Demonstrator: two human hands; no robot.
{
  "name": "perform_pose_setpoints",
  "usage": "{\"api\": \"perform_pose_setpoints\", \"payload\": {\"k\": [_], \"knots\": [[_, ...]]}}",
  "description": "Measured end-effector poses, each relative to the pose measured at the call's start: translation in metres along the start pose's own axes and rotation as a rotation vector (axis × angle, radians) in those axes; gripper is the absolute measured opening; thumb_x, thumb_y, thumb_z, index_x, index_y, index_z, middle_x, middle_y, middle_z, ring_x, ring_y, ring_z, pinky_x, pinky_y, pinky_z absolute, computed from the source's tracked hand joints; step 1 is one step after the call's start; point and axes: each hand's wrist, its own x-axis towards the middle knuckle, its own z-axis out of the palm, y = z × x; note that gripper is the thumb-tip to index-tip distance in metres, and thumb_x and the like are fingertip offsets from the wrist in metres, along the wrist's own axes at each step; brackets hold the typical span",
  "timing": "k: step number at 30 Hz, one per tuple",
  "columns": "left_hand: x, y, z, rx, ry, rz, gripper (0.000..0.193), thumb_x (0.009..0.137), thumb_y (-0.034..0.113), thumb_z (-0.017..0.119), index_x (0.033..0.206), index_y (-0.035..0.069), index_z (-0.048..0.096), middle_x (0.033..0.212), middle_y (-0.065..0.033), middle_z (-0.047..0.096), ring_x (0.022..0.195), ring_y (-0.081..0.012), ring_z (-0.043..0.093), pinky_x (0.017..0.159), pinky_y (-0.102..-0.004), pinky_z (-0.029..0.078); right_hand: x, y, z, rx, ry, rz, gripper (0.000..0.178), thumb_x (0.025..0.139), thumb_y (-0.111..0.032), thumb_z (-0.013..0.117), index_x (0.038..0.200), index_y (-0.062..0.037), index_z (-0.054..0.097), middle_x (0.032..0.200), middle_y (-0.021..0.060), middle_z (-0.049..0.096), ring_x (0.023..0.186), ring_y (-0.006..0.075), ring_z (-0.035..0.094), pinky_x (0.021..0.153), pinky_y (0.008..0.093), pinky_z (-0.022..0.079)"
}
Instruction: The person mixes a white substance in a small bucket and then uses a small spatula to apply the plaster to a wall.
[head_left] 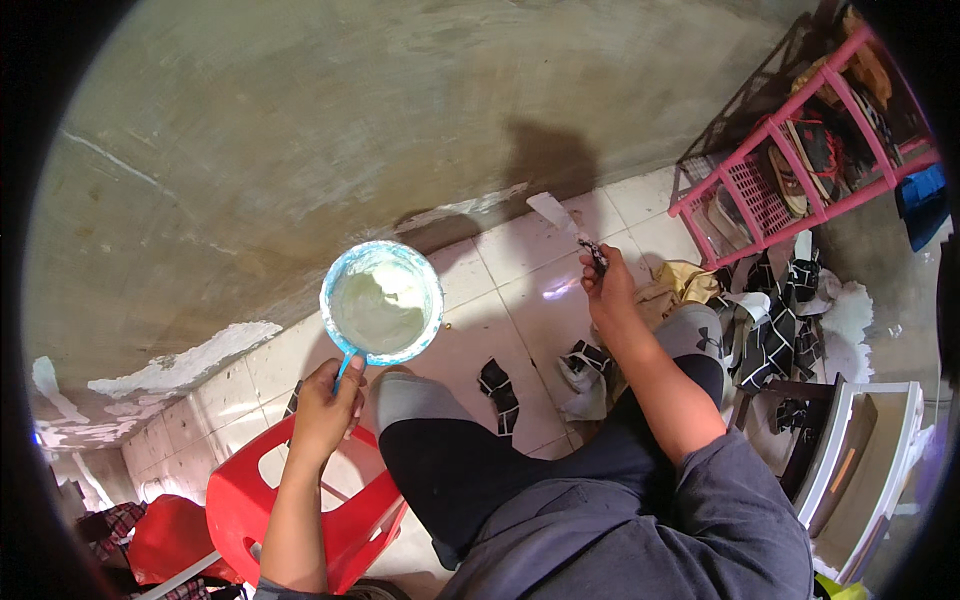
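Observation:
My left hand (332,405) is closed round the handle of a light blue dipper (434,318), held up in front of the wall. Whitish-grey paste (378,310) lies inside it and smears its rim. Out to the right, my right hand (608,283) grips a putty knife (556,216) by its dark, paste-spotted handle. Its broad blade points up and to the left, toward the wall, and looks coated with pale paste. The knife and the dipper are well apart.
Ahead rises a grey-brown plaster wall (300,130) with white patches low down. A red plastic stool (235,490) stands at my left. A pink rack (765,190) with shoes is at far right. Torn black-and-white scraps (498,390) litter the tiled floor, near a white drawer unit (865,470).

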Motion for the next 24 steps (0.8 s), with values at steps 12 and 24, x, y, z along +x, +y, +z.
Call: {"api": "perform_pose_setpoints", "payload": {"k": [12,24], "knots": [[-0.001,-0.001,0.0,0.02,0.023,0.001,0.045,0.098,0.044,0.056,0.082,0.002,0.056,0.054,-0.0014,0.048,0.037,-0.008,0.039,0.036,-0.0252,0.03,0.079,0.031,0.026,-0.133,0.171,-0.216,0.023,0.096,-0.024,0.056,0.089,-0.0026,0.059,0.071,0.0071,0.062,0.051,0.0141,0.053,0.045,0.0273,0.043],[0.001,0.002,0.002,-0.006,0.008,-0.004,0.046,0.098,0.044,0.057,0.083,0.001,0.057,0.054,-0.0012,0.048,0.037,-0.0071,0.038,0.037,-0.025,0.029,0.13,0.073,0.067,-0.468,0.235,-0.507,0.03,0.093,-0.025,0.055,0.102,0.0017,0.063,0.085,0.0202,0.066,0.078,0.0317,0.064,0.07,0.0395,0.051]]}}
